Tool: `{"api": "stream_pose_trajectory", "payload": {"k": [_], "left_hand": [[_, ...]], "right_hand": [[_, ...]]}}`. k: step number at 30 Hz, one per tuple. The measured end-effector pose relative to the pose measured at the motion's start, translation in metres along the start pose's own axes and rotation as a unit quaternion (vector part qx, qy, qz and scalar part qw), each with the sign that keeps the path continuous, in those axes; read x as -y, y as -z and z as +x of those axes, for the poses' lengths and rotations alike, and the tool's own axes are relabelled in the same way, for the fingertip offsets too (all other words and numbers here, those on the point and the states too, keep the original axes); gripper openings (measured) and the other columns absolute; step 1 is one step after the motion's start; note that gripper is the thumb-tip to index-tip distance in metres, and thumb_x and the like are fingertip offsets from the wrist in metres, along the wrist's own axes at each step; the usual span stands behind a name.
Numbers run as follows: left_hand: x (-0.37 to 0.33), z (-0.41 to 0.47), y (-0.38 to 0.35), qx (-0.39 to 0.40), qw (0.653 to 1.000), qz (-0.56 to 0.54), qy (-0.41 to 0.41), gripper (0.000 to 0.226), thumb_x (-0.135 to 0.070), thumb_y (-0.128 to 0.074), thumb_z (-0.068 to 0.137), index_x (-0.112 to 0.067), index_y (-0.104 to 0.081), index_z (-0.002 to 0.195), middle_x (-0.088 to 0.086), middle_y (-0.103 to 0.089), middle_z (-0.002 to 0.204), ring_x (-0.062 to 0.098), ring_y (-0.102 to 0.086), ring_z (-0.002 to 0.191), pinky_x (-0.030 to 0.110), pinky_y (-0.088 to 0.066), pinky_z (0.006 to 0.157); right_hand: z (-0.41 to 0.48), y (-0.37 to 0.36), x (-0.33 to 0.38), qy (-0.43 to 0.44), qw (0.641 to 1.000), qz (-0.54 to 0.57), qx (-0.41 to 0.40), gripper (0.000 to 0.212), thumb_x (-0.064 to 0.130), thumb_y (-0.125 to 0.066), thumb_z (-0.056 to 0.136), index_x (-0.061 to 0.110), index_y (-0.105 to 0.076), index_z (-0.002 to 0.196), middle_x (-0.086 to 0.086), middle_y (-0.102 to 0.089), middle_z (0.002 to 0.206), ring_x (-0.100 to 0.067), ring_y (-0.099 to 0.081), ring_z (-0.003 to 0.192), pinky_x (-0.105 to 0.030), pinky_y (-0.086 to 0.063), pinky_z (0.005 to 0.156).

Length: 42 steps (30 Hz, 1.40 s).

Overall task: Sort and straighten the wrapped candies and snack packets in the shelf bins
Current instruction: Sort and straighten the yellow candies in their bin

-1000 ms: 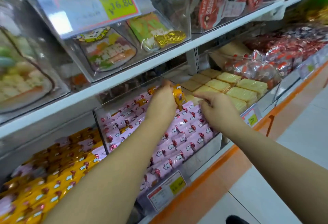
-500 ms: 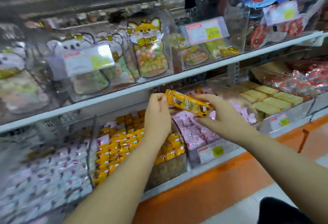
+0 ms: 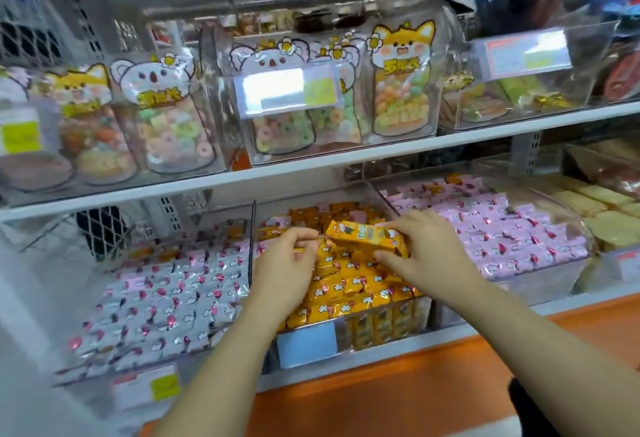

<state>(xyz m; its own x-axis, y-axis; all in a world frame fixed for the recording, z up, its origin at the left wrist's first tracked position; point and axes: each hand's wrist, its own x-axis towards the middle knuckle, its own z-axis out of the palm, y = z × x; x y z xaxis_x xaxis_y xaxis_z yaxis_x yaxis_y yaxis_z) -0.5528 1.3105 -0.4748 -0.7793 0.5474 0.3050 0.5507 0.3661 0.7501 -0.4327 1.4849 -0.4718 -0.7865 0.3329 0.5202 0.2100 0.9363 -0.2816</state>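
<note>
The right hand (image 3: 420, 256) is pinching an orange packet (image 3: 367, 236) just above the orange bin (image 3: 381, 324); its fingers are hiding the packet's right end. The left hand (image 3: 282, 272) is curling loosely beside it, holding nothing discernible.

Single view from a head-worn wide-angle camera, facing forward and slightly downward at a shop shelf unit at close range. Both forearms enter from the lower edge, the left hand (image 3: 282, 265) and right hand (image 3: 424, 251) lying near frame centre over the lower shelf bins. The upper shelf (image 3: 381, 152) crosses mid-frame as a line rising to the right, so the camera is rolled or angled to it. Wide-angle curvature bends the outer edges. The orange base (image 3: 398, 402) fills the bottom. No second view is available.
</note>
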Motion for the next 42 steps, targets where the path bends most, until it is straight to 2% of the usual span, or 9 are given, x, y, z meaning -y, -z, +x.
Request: {"api": "stream_pose_trajectory", "payload": {"k": [4, 9, 14, 19, 24, 28, 32, 39, 42], "left_hand": [[0.004, 0.000, -0.011, 0.033, 0.999, 0.023, -0.001, 0.015, -0.025, -0.049, 0.097, -0.033, -0.056, 0.108, -0.012, -0.061, 0.100, -0.003, -0.055, 0.077, 0.006, -0.042, 0.054], [-0.010, 0.018, -0.024, 0.022, 0.998, 0.047, -0.033, 0.019, -0.024, -0.049, 0.097, -0.030, -0.059, 0.112, -0.013, -0.060, 0.111, 0.003, -0.056, 0.092, 0.019, -0.048, 0.074], [-0.019, 0.041, -0.049, 0.032, 0.996, 0.066, -0.060, 0.021, -0.020, -0.050, 0.096, -0.024, -0.061, 0.113, -0.010, -0.061, 0.116, 0.000, -0.051, 0.096, 0.007, -0.036, 0.070], [-0.033, 0.066, -0.085, 0.065, 0.991, 0.094, -0.075, 0.023, -0.021, -0.054, 0.093, -0.021, -0.062, 0.115, -0.006, -0.064, 0.114, 0.007, -0.057, 0.100, 0.023, -0.046, 0.086], [-0.032, 0.096, -0.107, 0.109, 0.983, 0.147, -0.009, 0.038, -0.023, -0.061, 0.088, -0.021, -0.059, 0.126, 0.001, -0.062, 0.124, 0.020, -0.060, 0.106, 0.037, -0.051, 0.090], [-0.033, 0.102, -0.120, 0.089, 0.973, 0.211, 0.016, 0.017, -0.024, -0.062, 0.088, -0.023, -0.069, 0.103, 0.002, -0.067, 0.109, 0.021, -0.062, 0.094, 0.035, -0.052, 0.081], [-0.036, 0.101, -0.123, 0.055, 0.971, 0.231, 0.005, 0.008, -0.026, -0.056, 0.093, -0.026, -0.058, 0.086, 0.003, -0.067, 0.101, 0.021, -0.059, 0.091, 0.031, -0.045, 0.075], [-0.045, 0.083, -0.115, -0.073, 0.982, 0.165, -0.052, 0.020, -0.024, -0.043, 0.099, -0.013, -0.058, 0.107, 0.008, -0.066, 0.099, 0.025, -0.062, 0.090, 0.036, -0.051, 0.074], [-0.049, 0.081, -0.108, -0.073, 0.979, 0.174, -0.070, 0.021, -0.024, -0.040, 0.101, -0.011, -0.054, 0.107, 0.010, -0.066, 0.097, 0.028, -0.063, 0.089, 0.040, -0.053, 0.076]], "right_hand": [[-0.003, -0.019, -0.008, -0.025, 0.999, -0.036, 0.021, 0.064, 0.066, -0.047, 0.068, 0.014, -0.073, 0.096, -0.006, -0.064, 0.096, -0.031, -0.056, 0.094, -0.045, -0.042, 0.084], [0.003, -0.028, -0.008, -0.031, 0.997, -0.024, 0.060, 0.085, 0.085, -0.023, 0.068, 0.029, -0.065, 0.115, -0.001, -0.052, 0.129, -0.024, -0.042, 0.124, -0.051, -0.029, 0.106], [0.004, -0.010, -0.035, -0.098, 0.992, 0.066, -0.034, 0.043, 0.041, -0.063, 0.085, 0.015, -0.064, 0.119, -0.006, -0.061, 0.121, -0.024, -0.055, 0.111, -0.034, -0.041, 0.092], [-0.007, -0.013, -0.058, -0.107, 0.986, 0.126, 0.024, 0.023, 0.041, -0.062, 0.086, 0.031, -0.070, 0.105, 0.020, -0.061, 0.076, -0.002, -0.055, 0.075, -0.015, -0.037, 0.059], [-0.006, -0.011, -0.062, -0.120, 0.976, 0.176, 0.047, 0.025, 0.040, -0.062, 0.085, 0.035, -0.067, 0.109, 0.028, -0.053, 0.070, 0.003, -0.054, 0.069, -0.020, -0.044, 0.061], [-0.006, -0.009, -0.064, -0.121, 0.974, 0.184, 0.058, 0.030, 0.042, -0.061, 0.085, 0.034, -0.065, 0.114, 0.029, -0.050, 0.075, 0.009, -0.049, 0.066, -0.014, -0.042, 0.062], [-0.008, -0.006, -0.063, -0.125, 0.970, 0.201, 0.063, 0.031, 0.041, -0.060, 0.087, 0.032, -0.064, 0.116, 0.027, -0.053, 0.078, 0.012, -0.045, 0.053, -0.020, -0.050, 0.068], [-0.010, -0.006, -0.061, -0.139, 0.965, 0.213, 0.061, 0.033, 0.042, -0.060, 0.086, 0.031, -0.063, 0.117, 0.027, -0.052, 0.079, 0.022, -0.046, 0.048, -0.020, -0.051, 0.070], [-0.010, -0.006, -0.060, -0.129, 0.971, 0.195, 0.054, 0.034, 0.043, -0.059, 0.087, 0.030, -0.063, 0.118, 0.023, -0.060, 0.088, 0.014, -0.047, 0.053, -0.005, -0.040, 0.063]]}}
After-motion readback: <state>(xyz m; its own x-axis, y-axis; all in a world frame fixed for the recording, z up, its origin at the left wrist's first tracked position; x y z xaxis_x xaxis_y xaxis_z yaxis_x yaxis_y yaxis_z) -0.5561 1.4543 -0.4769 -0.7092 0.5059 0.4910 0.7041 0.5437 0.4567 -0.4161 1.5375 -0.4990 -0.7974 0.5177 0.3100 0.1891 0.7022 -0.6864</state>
